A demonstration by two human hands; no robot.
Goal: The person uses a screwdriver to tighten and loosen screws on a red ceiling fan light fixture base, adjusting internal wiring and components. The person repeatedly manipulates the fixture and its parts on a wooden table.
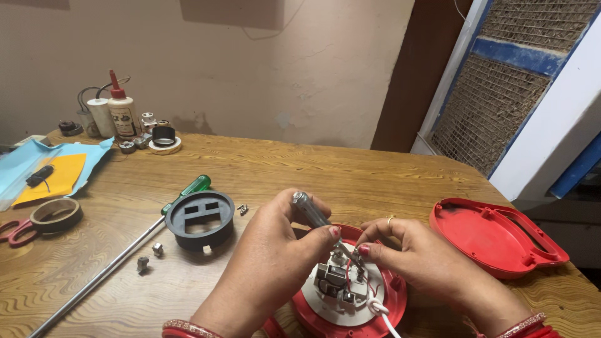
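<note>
Left hand (275, 247) closed around a small screwdriver (313, 214) with a clear handle, thumb and fingertips clamped on the shaft low down, tip angled into the terminal block. Right hand (407, 250) pinched together at the fingertips right beside that tip, apparently steadying a thin red wire (348, 275) or a small screw; what exactly sits between the fingers too small to tell. Both hands over the round red appliance base (394, 294), near the front table edge, with a white disc (325, 307) in its middle carrying small metal contacts and a white cord (383, 316) leading off toward the bottom.

Probably light, rigid plastic for the base, likely to slide or turn on the wooden table (350, 169) unless pressed down by the rim. Contacts and wires judged delicate: thin, bendable, easy to pull loose. Best hold on the red outer rim, never on the wiring. Screwdriver handle smooth, likely slippery, so a low grip near the tip for control.

Farther out: red lid (494, 235) to the right, black round housing (200, 219) to the left, long green-handled screwdriver (125, 250) beside it, loose screws (150, 256), tape roll (56, 215), glue bottle (123, 107) at the back.
</note>
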